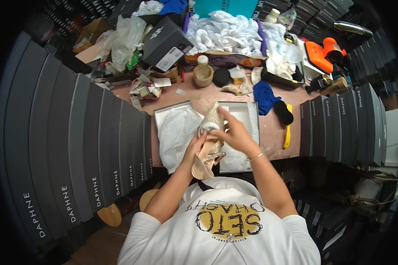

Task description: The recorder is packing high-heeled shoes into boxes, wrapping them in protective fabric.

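Over an open shoebox, I hold a pale gold, textured shoe (206, 157) with its toe pointing away from me. My left hand (193, 145) grips its side, thumb at the shoe's opening. Across from it, my right hand (239, 134) has its fingers against the toe part and its thumb at the opening. White stuffing (208, 127) shows in the opening between my thumbs. Below lie the two halves of the box, the left one (156, 115) with crumpled white tissue (177, 132), the right one (257, 128) with white paper in it.
Rows of dark grey shoeboxes (82, 145) wall the left side; more shoeboxes (340, 128) stand at right. Right of the box lie a yellow-handled brush (287, 132) and a blue cloth (265, 97). Beyond are a bottle in a wooden cup (203, 73) and a bin of crumpled paper (225, 33).
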`<act>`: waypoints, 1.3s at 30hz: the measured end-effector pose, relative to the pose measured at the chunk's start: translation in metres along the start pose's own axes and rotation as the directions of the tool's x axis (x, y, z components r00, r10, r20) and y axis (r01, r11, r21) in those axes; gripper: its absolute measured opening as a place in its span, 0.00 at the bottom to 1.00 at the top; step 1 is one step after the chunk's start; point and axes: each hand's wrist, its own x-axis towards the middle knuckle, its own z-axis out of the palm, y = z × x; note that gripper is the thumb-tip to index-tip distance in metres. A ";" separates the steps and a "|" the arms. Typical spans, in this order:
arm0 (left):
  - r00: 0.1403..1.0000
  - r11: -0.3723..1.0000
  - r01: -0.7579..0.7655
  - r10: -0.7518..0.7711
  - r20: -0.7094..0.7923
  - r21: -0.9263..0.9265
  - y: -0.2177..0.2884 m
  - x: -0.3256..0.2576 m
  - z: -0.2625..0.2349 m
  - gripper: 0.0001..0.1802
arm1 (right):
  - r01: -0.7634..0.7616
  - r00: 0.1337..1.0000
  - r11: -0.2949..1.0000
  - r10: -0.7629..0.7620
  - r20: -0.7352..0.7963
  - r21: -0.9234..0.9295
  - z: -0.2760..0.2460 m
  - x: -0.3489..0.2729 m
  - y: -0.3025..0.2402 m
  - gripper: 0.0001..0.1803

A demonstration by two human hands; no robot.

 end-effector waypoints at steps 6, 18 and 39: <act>0.971 0.805 0.021 0.126 0.204 -0.593 0.035 0.007 -0.002 0.28 | 0.001 0.997 0.954 -0.026 0.079 0.301 0.001 -0.034 -0.021 0.38; 0.984 0.604 0.099 0.058 0.167 -0.791 0.004 0.021 -0.019 0.27 | 0.008 0.993 0.952 -0.043 0.108 0.305 0.040 -0.061 -0.027 0.12; 0.974 0.988 -0.108 0.082 -0.210 -0.112 0.010 -0.031 -0.048 0.24 | -0.161 0.906 -0.026 0.393 0.158 0.987 0.006 -0.051 0.010 0.12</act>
